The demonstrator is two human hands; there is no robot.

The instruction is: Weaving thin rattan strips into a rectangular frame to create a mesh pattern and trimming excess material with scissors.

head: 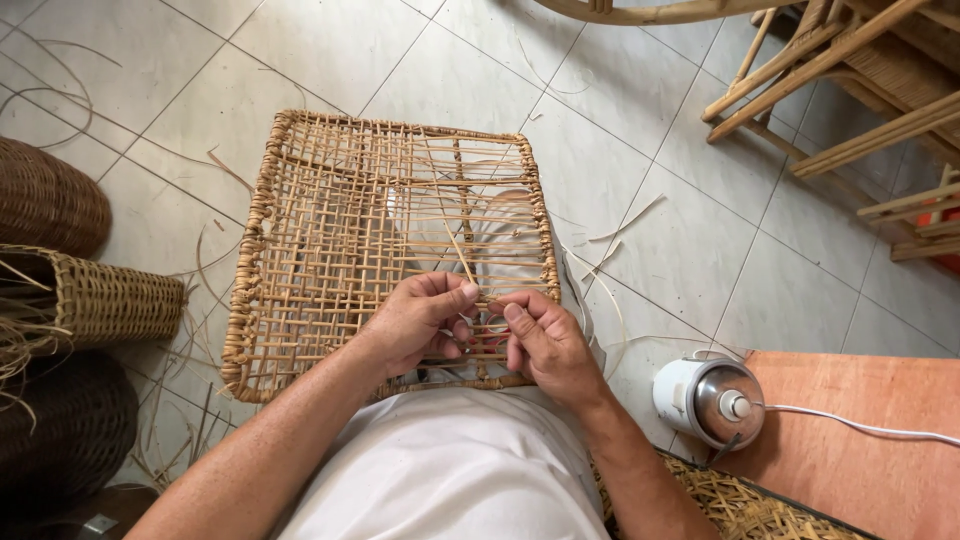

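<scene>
Wicker fills the left edge: a dark basket (45,200) at the top, a paler woven basket (95,297) lying on its side below it, and another dark one (60,430) under that, with loose strands scattered on the tile floor (640,130) around them. Just to their right, a square cane panel (340,250) rests on the person's lap, its open weave of thin strips framed by a braided rim. The left hand (415,325) sits on the panel's near edge, thumb and forefinger pressed together on a thin cane strip (458,250) that runs up and away across the weave. The right hand (545,345) lies just beside it, almost touching, its fingers curled in and pinching the weave at the same spot. Farther right, a small white appliance (705,398) with a metal top stands on the floor, its white cord (860,425) trailing over an orange board (860,440). Bamboo furniture (850,70) fills the upper right corner.
</scene>
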